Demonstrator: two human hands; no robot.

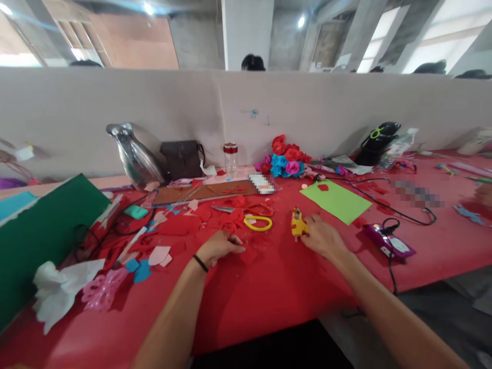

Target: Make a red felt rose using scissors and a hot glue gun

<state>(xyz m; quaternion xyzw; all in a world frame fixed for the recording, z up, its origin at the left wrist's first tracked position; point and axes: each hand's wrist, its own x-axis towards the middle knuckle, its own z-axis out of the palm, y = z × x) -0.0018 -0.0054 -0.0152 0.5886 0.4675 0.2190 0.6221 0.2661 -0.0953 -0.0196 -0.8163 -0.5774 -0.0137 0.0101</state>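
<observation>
Fingers closed together, my left hand (221, 247) is low over the red table, at a small red paper piece (251, 252) that blends into the tabletop. A black band circles that wrist. My right hand (321, 234) has its fingers around the back of a yellow glue gun (297, 224), whose nozzle points toward me. Scissors with yellow and red handles (258, 223) rest between and beyond the hands. Red paper scraps (172, 225) are strewn to the left, with pink scraps (159, 255) and blue scraps (142, 270) nearer the edge.
A green sheet (336, 201) and a purple power strip (389, 242) with cables lie right. Paper flowers (286, 159), a glass jar (230, 159), a dark bag (182, 160) and a silver flask (134, 156) stand along the partition. A green board (46, 236) is at left.
</observation>
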